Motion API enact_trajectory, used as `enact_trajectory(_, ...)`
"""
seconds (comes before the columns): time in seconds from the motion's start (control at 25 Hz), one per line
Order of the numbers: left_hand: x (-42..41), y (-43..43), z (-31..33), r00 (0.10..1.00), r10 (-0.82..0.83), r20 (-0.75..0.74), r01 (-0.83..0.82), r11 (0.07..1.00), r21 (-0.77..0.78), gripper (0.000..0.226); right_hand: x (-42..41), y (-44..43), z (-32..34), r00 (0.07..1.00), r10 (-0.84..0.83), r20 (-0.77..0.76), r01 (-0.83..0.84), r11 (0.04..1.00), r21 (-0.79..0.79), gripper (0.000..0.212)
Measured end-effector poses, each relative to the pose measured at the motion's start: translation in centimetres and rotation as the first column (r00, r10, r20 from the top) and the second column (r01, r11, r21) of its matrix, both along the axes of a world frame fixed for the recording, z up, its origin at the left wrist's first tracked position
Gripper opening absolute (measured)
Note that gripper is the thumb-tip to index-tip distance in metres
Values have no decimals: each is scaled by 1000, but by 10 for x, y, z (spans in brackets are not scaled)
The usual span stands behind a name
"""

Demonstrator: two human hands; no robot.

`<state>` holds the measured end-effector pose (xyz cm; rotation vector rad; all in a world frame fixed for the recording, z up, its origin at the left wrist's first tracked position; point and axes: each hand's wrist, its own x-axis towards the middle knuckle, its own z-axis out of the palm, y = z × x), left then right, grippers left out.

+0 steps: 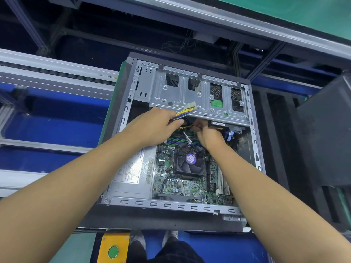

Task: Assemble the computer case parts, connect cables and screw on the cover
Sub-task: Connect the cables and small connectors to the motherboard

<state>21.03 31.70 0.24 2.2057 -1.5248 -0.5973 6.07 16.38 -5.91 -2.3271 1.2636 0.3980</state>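
No lettering can be read with certainty. The large white label (129, 172) on top of the power supply (131, 188) carries dense rows of print, all too small to make out, and the barcode stickers (150, 170) along its edge are equally illegible. A round purple sticker (190, 158) on the fan (190, 162) hub bears tiny blurred text. A narrow white strip label (218, 123) on the black drive (227, 126) is unreadable.

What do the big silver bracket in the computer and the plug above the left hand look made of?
The bracket looks like bare stamped sheet metal: dull silver sheen, pressed ribs, punched holes. The plug, on wires the left hand grips, looks like matte off-white moulded plastic, probably.
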Motion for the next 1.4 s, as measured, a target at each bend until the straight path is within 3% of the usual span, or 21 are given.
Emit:
enact_trajectory(0.2, 0, 0, 2, 998, -53, 15, 53, 999, 13, 36, 5, 3, 7, 997, 4, -76, -2, 1000, 30, 37)
enact_trajectory(0.32, -1, 2, 3, 993, -121, -10, 121, 993, -9, 34, -1, 6, 14, 987, 80, -139, -86, 995, -44, 43)
enact_trajectory(0.52, -2, 5, 5, 970, -179, -162, 166, 982, -89, 15, -35, 19, 38, 995, 63, 80, -79, 975, 207, 52)
enact_trajectory(0.64, -4, 1, 9, 967, -184, -178, 171, 981, -87, 12, -52, 25, 56, 975, 2, 224, -55, 971, 231, 48)
enact_trajectory(0.76, -11, -5, 11, 968, -185, -172, 173, 982, -80, 11, -62, 38, 73, 886, -59, 460, 32, 997, 67, 45)
enact_trajectory(0.84, -17, -9, 11, 971, -172, -167, 157, 983, -98, 11, -65, 49, 80, 781, 65, 622, 8, 994, -113, 31)
enact_trajectory(0.88, -20, -11, 11, 972, -171, -161, 155, 982, -108, 10, -63, 54, 80, 744, 158, 649, -48, 982, -185, 37)
enact_trajectory(0.96, -23, -14, 12, 966, -194, -169, 179, 979, -98, 10, -56, 58, 73, 742, 321, 588, -141, 933, -331, 55)
enact_trajectory(1.04, -25, -14, 15, 935, -220, -278, 215, 975, -47, 10, -54, 57, 63, 741, 351, 572, -107, 903, -415, 47)
enact_trajectory(1.12, -27, -14, 19, 900, -254, -355, 279, 960, 21, 9, -58, 56, 55, 706, 280, 651, -42, 933, -356, 37)
enact_trajectory(1.2, -30, -16, 19, 903, -292, -314, 332, 940, 79, 11, -65, 55, 50, 730, 251, 635, -39, 944, -328, 32)
enact_trajectory(1.4, -26, -26, 14, 949, -284, -137, 298, 950, 96, 15, -66, 47, 51, 836, 367, 409, -161, 875, -457, 21)
